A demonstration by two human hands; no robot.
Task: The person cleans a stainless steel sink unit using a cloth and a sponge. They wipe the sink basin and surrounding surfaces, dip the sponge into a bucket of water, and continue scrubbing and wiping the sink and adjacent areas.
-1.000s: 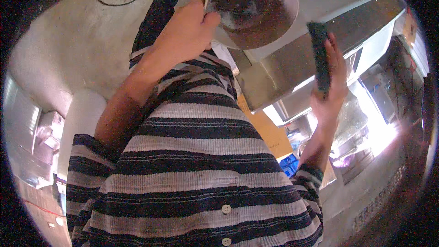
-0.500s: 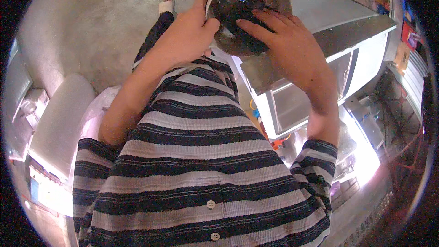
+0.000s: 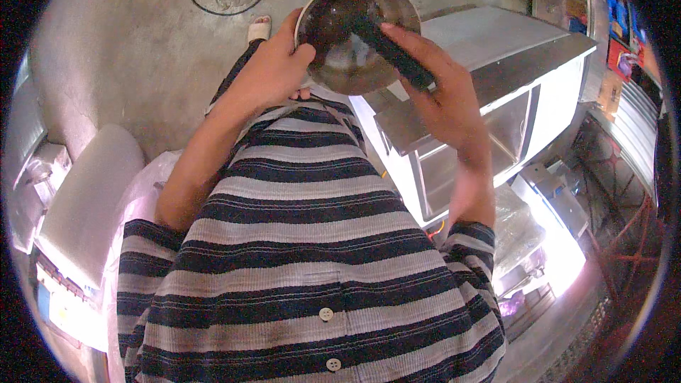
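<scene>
A round, deep metal bowl, dark and mottled inside with a pale rim, is held up in front of me and tilted so its inside shows. My left hand grips its left rim, the thumb pressed on the near inner edge. In my right hand is a long, narrow black block, gripped between thumb and fingers. Its far end reaches over the inside of the bowl; whether it touches the metal I cannot tell. What kind of thing the block is does not show clearly.
Just right of the bowl stands a white-and-grey cabinet with glass sides. A black cable loop lies on the concrete floor. Lower left is a pale rounded covered shape. Red and blue bins are at far right.
The bowl and both hands have shifted left and slightly nearer. My right hand has drawn back from inside the bowl toward its right rim, bringing the black block more plainly into sight.
</scene>
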